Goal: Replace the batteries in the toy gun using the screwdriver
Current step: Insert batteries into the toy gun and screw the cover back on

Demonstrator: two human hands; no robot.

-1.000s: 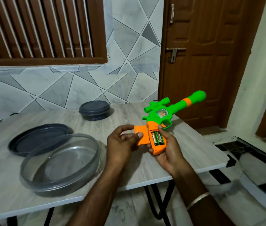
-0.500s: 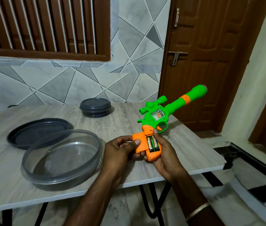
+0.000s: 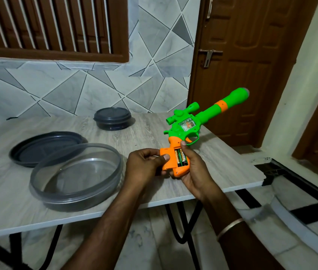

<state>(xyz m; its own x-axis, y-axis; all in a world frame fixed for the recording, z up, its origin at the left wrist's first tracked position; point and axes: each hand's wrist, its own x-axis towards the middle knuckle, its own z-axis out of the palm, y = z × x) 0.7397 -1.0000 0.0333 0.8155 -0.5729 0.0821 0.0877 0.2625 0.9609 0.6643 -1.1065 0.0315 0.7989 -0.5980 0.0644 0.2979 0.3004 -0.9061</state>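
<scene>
I see the toy gun (image 3: pixel 203 117) held above the near right part of the surface (image 3: pixel 150 131), its green barrel pointing up and away to the right, toward the brown door (image 3: pixel 251 75). The right grip (image 3: pixel 195 172) is a bare hand cupped under the orange handle, with its fingers curled round it. One fingertip (image 3: pixel 183 143) rests at the top of the handle, just below the trigger guard. The handle's compartment is open toward me, and two batteries (image 3: pixel 181 157) lie in it side by side.

The left grip (image 3: pixel 144 164) pinches the orange cover (image 3: pixel 167 157), thumb on its face and fingers curled behind. The cover sits against the left edge of the open compartment. I cannot tell whether it is attached there.

A thin bangle (image 3: pixel 230 227) circles the right wrist.

To the left on the surface stands a big clear round tub (image 3: pixel 37 184), and a dark lid (image 3: pixel 43 147) lies just behind it, partly overlapped by its rim. A small dark lidded bowl (image 3: pixel 112 117) sits near the far edge by the tiled wall (image 3: pixel 66 90).
</scene>
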